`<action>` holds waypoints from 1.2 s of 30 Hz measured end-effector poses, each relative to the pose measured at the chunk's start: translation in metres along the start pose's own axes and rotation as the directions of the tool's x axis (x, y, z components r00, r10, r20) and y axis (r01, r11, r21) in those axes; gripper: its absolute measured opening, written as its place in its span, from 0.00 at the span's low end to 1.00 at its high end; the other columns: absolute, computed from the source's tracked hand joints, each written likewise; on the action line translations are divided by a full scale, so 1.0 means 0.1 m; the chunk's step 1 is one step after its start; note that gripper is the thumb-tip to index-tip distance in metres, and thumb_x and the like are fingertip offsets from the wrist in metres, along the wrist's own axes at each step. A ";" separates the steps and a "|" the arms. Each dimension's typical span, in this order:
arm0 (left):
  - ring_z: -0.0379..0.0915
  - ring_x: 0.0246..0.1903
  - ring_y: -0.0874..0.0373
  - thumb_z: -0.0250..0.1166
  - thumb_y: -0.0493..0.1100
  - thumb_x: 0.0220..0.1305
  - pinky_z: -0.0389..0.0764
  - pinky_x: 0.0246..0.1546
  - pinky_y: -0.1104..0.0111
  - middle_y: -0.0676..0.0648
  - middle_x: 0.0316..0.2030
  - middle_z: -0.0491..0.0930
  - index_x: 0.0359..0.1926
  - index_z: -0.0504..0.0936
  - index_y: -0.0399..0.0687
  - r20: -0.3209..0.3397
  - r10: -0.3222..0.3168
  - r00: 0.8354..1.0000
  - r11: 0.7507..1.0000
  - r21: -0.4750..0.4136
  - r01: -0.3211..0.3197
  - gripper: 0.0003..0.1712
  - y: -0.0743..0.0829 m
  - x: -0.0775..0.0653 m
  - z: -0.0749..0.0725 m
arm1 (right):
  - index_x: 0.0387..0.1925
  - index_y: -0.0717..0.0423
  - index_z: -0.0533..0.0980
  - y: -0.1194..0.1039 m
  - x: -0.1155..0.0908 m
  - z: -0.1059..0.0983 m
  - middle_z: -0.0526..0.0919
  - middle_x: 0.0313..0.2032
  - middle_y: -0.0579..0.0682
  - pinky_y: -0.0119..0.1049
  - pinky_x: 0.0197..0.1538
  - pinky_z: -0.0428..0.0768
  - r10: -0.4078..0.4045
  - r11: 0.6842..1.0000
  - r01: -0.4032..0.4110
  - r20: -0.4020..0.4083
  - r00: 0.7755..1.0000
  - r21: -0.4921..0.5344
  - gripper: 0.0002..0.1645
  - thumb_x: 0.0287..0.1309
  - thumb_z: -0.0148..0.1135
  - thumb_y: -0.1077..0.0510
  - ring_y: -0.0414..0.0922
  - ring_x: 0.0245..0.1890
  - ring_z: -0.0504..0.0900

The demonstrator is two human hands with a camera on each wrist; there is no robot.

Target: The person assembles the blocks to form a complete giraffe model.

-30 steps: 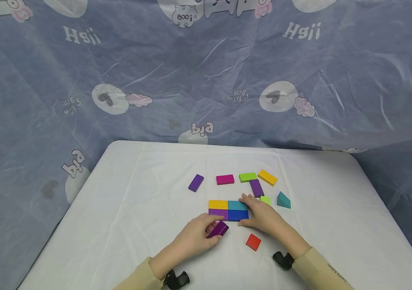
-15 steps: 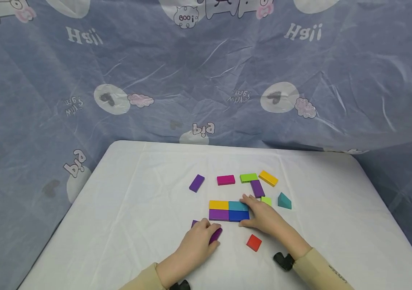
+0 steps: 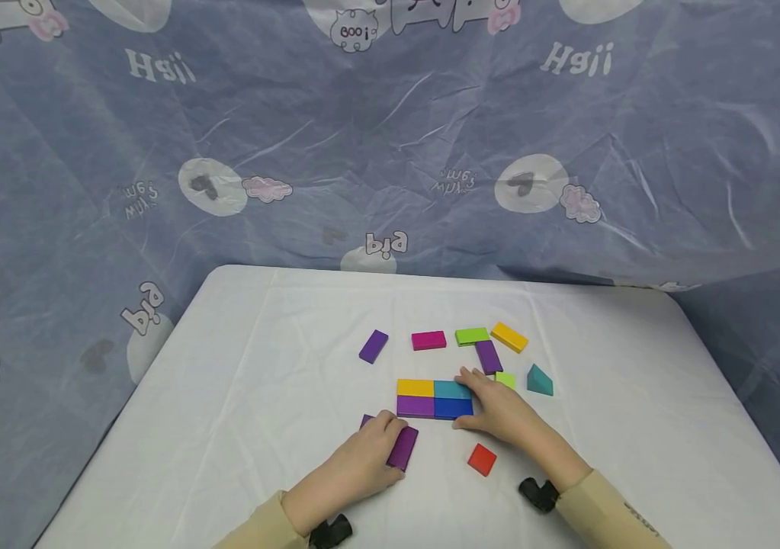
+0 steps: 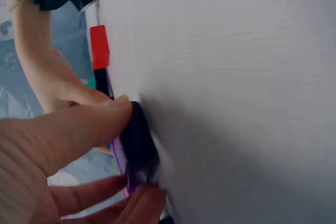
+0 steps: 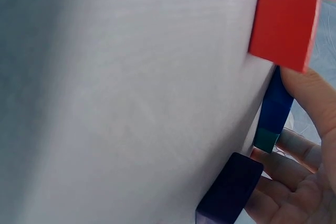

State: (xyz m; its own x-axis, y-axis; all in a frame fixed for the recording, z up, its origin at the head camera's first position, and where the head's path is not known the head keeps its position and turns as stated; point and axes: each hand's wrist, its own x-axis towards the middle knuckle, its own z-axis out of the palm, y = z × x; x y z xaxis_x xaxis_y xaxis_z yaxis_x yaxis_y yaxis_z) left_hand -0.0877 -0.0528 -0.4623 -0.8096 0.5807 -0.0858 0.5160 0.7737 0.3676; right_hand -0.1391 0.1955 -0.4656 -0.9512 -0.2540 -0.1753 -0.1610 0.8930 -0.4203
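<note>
My left hand (image 3: 362, 457) pinches a dark purple rectangular block (image 3: 402, 448) between thumb and fingers, tilted near the table. In the left wrist view, the thumb lies along one end of that block (image 4: 137, 140). A second purple block (image 3: 365, 420) is partly hidden behind this hand. Four-colour rows form a flat rectangle: yellow (image 3: 415, 388) and teal (image 3: 452, 390) at the back, purple (image 3: 415, 406) and blue (image 3: 452, 409) in front. My right hand (image 3: 499, 408) spans its right end, index finger at the teal block, thumb at the blue one.
A red block (image 3: 482, 460) lies nearer me, left of my right wrist. Behind the rectangle are loose purple (image 3: 373, 346), magenta (image 3: 428, 340), green (image 3: 472, 335) and yellow (image 3: 509, 337) blocks. A teal triangular prism (image 3: 540, 380) stands to the right on the white table (image 3: 280, 396).
My left hand has drawn the dark purple block left and nearer me, away from the rectangle, and turned it in the fingers. The right hand has stayed at the rectangle's right end.
</note>
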 end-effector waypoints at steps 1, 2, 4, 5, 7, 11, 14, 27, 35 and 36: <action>0.73 0.47 0.58 0.76 0.47 0.53 0.81 0.50 0.68 0.44 0.52 0.74 0.61 0.73 0.38 -0.018 0.008 1.000 1.000 0.017 -0.007 0.38 0.00 0.00 0.01 | 0.68 0.56 0.69 0.00 0.00 0.00 0.68 0.69 0.61 0.58 0.64 0.73 -0.002 1.000 0.002 -0.001 1.000 0.000 0.47 0.48 0.76 0.45 0.62 0.70 0.66; 0.73 0.46 0.58 0.76 0.48 0.53 0.81 0.49 0.69 0.44 0.51 0.75 0.60 0.73 0.37 -0.039 0.015 0.999 0.999 0.034 -0.014 0.37 -0.01 0.01 0.02 | 0.68 0.56 0.69 0.00 0.00 0.00 0.69 0.69 0.61 0.58 0.64 0.73 -0.003 1.000 0.003 -0.002 1.000 0.000 0.47 0.48 0.76 0.45 0.62 0.70 0.66; 0.73 0.43 0.59 0.77 0.49 0.52 0.81 0.46 0.70 0.45 0.49 0.75 0.58 0.74 0.37 -0.077 0.027 0.997 0.998 0.061 -0.022 0.37 -0.02 0.02 0.04 | 0.68 0.56 0.69 0.00 0.00 0.00 0.69 0.69 0.61 0.58 0.64 0.73 -0.006 1.000 0.006 -0.003 1.000 0.000 0.47 0.48 0.76 0.45 0.62 0.70 0.66; 0.73 0.42 0.59 0.77 0.49 0.51 0.81 0.46 0.70 0.45 0.48 0.75 0.57 0.74 0.37 -0.092 0.032 0.995 0.997 0.071 -0.025 0.36 -0.02 0.03 0.05 | 0.68 0.56 0.69 0.01 0.00 0.00 0.69 0.69 0.61 0.58 0.64 0.72 -0.008 1.000 0.008 -0.004 1.000 -0.001 0.47 0.48 0.76 0.45 0.62 0.70 0.66; 0.72 0.41 0.59 0.78 0.49 0.51 0.81 0.45 0.70 0.46 0.47 0.76 0.57 0.74 0.37 -0.110 0.032 0.993 0.997 0.076 -0.024 0.36 -0.02 0.03 0.06 | 0.68 0.56 0.69 0.01 0.00 0.00 0.69 0.69 0.61 0.58 0.64 0.72 -0.009 1.000 0.009 -0.005 1.000 -0.003 0.47 0.48 0.76 0.45 0.62 0.70 0.66; 0.73 0.42 0.59 0.77 0.50 0.51 0.81 0.46 0.69 0.45 0.47 0.76 0.57 0.74 0.36 -0.122 0.023 0.992 0.997 0.071 -0.015 0.37 -0.04 0.05 0.06 | 0.68 0.55 0.69 0.01 0.00 0.00 0.69 0.69 0.60 0.58 0.64 0.73 -0.005 1.000 0.005 -0.005 1.000 -0.003 0.47 0.48 0.76 0.45 0.62 0.70 0.66; 0.73 0.43 0.58 0.77 0.51 0.52 0.81 0.47 0.69 0.45 0.47 0.77 0.58 0.74 0.37 -0.114 0.015 0.993 0.998 0.059 -0.008 0.37 -0.06 0.07 0.07 | 0.68 0.55 0.69 0.01 0.00 0.00 0.68 0.69 0.60 0.58 0.64 0.73 0.000 1.000 0.000 0.000 1.000 0.001 0.47 0.48 0.76 0.45 0.62 0.70 0.65; 0.73 0.42 0.57 0.78 0.54 0.50 0.82 0.45 0.67 0.42 0.49 0.74 0.58 0.70 0.37 -0.126 0.001 0.992 1.000 0.030 0.003 0.42 -0.07 0.12 0.08 | 0.68 0.55 0.69 0.02 0.00 0.00 0.68 0.69 0.60 0.59 0.64 0.72 -0.002 1.000 0.002 0.001 1.000 0.007 0.47 0.48 0.76 0.45 0.62 0.70 0.65; 0.74 0.47 0.53 0.75 0.56 0.53 0.82 0.49 0.63 0.39 0.53 0.74 0.63 0.68 0.36 -0.079 -0.068 0.995 0.997 0.027 0.070 0.45 -0.02 0.17 0.10 | 0.68 0.55 0.69 0.03 0.01 0.01 0.68 0.69 0.61 0.59 0.63 0.73 -0.008 1.000 0.008 0.003 1.000 -0.004 0.47 0.49 0.76 0.45 0.62 0.70 0.65; 0.74 0.47 0.52 0.75 0.56 0.53 0.82 0.49 0.63 0.39 0.53 0.74 0.63 0.68 0.36 -0.079 -0.071 0.994 0.997 0.026 0.073 0.45 -0.01 0.17 0.09 | 0.68 0.55 0.69 0.03 0.01 0.01 0.68 0.69 0.61 0.59 0.63 0.73 -0.009 1.000 0.009 0.003 1.000 -0.003 0.47 0.49 0.76 0.45 0.62 0.70 0.65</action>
State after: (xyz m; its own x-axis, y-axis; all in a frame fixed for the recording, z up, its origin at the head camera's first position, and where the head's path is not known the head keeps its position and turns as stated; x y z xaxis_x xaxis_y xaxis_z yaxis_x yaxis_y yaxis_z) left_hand -0.0994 -0.0416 -0.4728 -0.8638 0.5025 -0.0381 0.4626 0.8206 0.3356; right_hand -0.1405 0.1973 -0.4679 -0.9489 -0.2633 -0.1737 -0.1708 0.8918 -0.4189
